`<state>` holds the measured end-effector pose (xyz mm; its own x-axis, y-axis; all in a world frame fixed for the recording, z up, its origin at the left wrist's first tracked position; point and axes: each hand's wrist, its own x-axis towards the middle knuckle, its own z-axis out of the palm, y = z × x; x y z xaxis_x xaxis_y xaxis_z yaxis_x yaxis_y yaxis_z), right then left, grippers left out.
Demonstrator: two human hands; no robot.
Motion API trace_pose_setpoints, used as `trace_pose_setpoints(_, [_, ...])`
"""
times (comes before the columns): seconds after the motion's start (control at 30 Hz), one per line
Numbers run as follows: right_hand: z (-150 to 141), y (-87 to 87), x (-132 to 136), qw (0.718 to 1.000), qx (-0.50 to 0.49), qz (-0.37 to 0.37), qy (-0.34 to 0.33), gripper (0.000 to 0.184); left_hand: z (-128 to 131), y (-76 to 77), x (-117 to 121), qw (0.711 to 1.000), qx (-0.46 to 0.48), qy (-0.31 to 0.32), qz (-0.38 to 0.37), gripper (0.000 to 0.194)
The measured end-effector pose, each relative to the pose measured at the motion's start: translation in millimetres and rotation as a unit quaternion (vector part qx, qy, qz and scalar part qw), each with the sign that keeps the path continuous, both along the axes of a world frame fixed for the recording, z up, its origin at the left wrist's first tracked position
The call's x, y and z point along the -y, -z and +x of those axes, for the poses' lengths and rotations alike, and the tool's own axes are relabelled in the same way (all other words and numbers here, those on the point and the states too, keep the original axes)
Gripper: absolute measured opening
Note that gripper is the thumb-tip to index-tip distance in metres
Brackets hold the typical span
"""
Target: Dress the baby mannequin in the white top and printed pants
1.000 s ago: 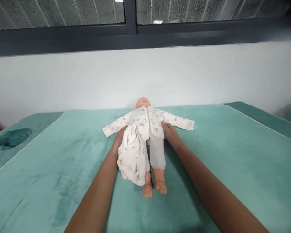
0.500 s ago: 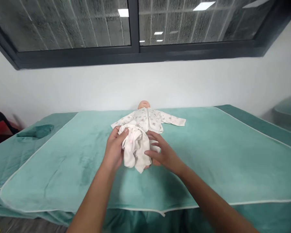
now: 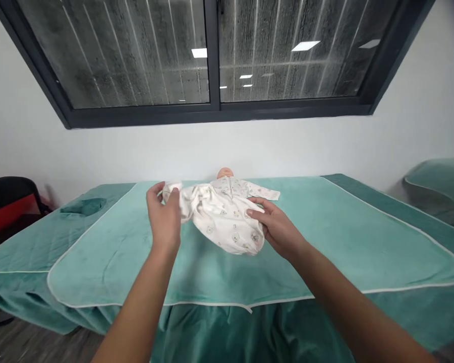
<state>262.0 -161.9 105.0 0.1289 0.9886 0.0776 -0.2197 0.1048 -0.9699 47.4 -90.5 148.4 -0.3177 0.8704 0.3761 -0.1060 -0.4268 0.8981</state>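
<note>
A white baby garment [image 3: 227, 227] with small printed animals is stretched between my two hands above the bed. My left hand [image 3: 164, 217] is closed on its bunched left end. At the right end, my right hand [image 3: 278, 227] grips the edge between thumb and fingers. Whether the garment is trousers cannot be made out from its folds. Behind it lies a baby doll [image 3: 225, 172], head toward the wall, in a white printed long-sleeved top [image 3: 236, 187]. One sleeve reaches out to the right. The garment hides the doll's lower body and other sleeve.
A green plush blanket [image 3: 136, 252] with pale piping covers the bed. A white wall [image 3: 155, 151] and a dark-framed window [image 3: 214, 113] rise behind it. At far left is a black and red item [image 3: 11, 206]; a green cushion-like form [image 3: 439, 176] stands at far right.
The bunched garment has been lifted and spread sideways between my hands. My left hand moved left, and my right hand has closed on the right end. The camera view tilted up slightly.
</note>
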Motion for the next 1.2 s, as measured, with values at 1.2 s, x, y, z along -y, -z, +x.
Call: trace_pose_setpoints(1.2, [-13.5, -142.6, 47.4, 0.577, 0.689, 0.438, -0.026, 0.027, -18.6, -120.6, 51.7, 0.962, -0.041, 0.257, 0.082, 0.025])
